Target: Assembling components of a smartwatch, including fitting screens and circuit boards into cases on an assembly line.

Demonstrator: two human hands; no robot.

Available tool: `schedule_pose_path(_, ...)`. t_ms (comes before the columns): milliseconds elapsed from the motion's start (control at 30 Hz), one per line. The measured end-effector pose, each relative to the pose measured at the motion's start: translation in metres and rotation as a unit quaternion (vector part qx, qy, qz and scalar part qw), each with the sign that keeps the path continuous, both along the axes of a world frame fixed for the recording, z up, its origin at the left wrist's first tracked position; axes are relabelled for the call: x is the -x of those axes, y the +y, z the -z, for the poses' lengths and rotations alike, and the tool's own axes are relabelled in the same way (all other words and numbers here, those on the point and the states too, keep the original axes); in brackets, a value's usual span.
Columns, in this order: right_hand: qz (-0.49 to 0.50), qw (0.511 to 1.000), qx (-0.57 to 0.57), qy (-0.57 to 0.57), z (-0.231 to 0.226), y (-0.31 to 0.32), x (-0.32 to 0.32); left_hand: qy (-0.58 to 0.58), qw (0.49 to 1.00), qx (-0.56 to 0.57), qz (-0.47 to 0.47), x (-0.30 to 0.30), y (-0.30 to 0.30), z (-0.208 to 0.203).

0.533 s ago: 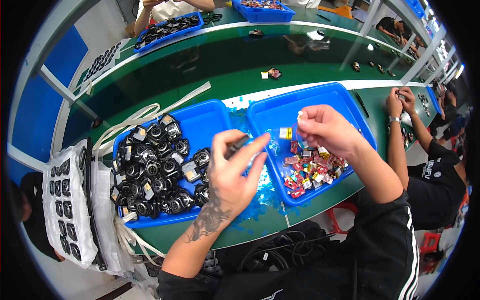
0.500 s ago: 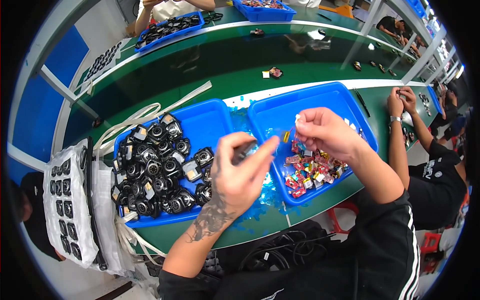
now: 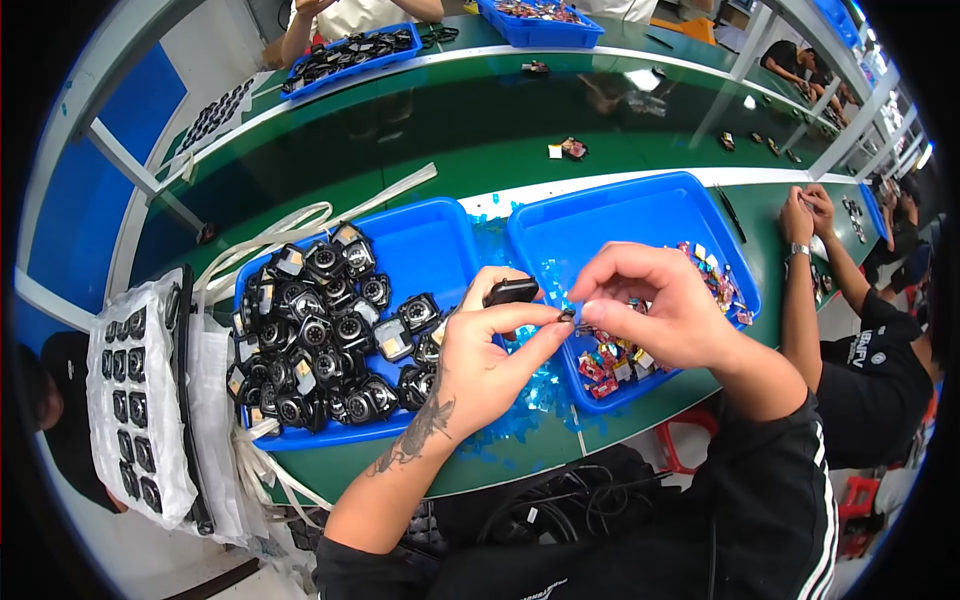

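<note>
My left hand (image 3: 478,345) is closed, with a black watch case (image 3: 512,291) held in its curled fingers. Between its thumb and index fingertips is a small dark piece (image 3: 566,315), too small to make out. Just to the right, my right hand (image 3: 655,305) has its thumb and index finger slightly apart, with nothing visible between them. Below it, a blue tray (image 3: 690,182) holds a heap of small red, yellow and white electronic parts (image 3: 622,365). Left of my left hand, another blue tray (image 3: 440,212) is piled with black watch cases (image 3: 318,330).
Blue film scraps (image 3: 515,385) litter the green table between the trays. Beyond runs a green conveyor (image 3: 470,150) carrying a few parts. White straps (image 3: 310,225) lie by the left tray, near stacked padded sheets (image 3: 140,400). Black tweezers (image 3: 732,213) and a co-worker's hands (image 3: 808,212) are at right.
My hands have come together. My right hand has moved down and left, and the small white and yellow piece in its fingers no longer shows. My left fingertips have closed on a small dark piece.
</note>
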State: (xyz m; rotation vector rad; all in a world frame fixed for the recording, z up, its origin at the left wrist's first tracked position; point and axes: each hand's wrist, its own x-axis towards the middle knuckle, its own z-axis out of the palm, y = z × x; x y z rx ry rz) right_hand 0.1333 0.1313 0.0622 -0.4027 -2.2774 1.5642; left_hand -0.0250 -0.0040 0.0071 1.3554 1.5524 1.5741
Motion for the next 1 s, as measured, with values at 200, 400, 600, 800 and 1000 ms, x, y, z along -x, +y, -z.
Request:
schedule_pose_path(200, -0.04, 0.993, -0.011, -0.108, -0.019, 0.006, 0.004, 0.011, 1.0, 0.012, 0.013, -0.002, 0.001, -0.007)
schedule_pose_path(400, -0.101, 0.975, 0.159, -0.121, -0.011, 0.014, 0.006, 0.04, 0.999, -0.004, -0.018, 0.002, 0.001, -0.005)
schedule_pose_path(600, -0.077, 0.988, 0.109, -0.081, -0.004, 0.008, 0.005, 0.008, 1.0, -0.008, 0.015, 0.001, 0.001, -0.005)
schedule_pose_path(800, -0.06, 0.995, 0.021, -0.076, -0.011, 0.008, 0.002, -0.008, 1.0, -0.001, 0.02, 0.002, 0.002, -0.002)
schedule_pose_path(1000, -0.073, 0.99, 0.021, -0.122, -0.01, 0.007, 0.004, -0.025, 0.999, 0.019, 0.025, 0.002, 0.001, -0.003)
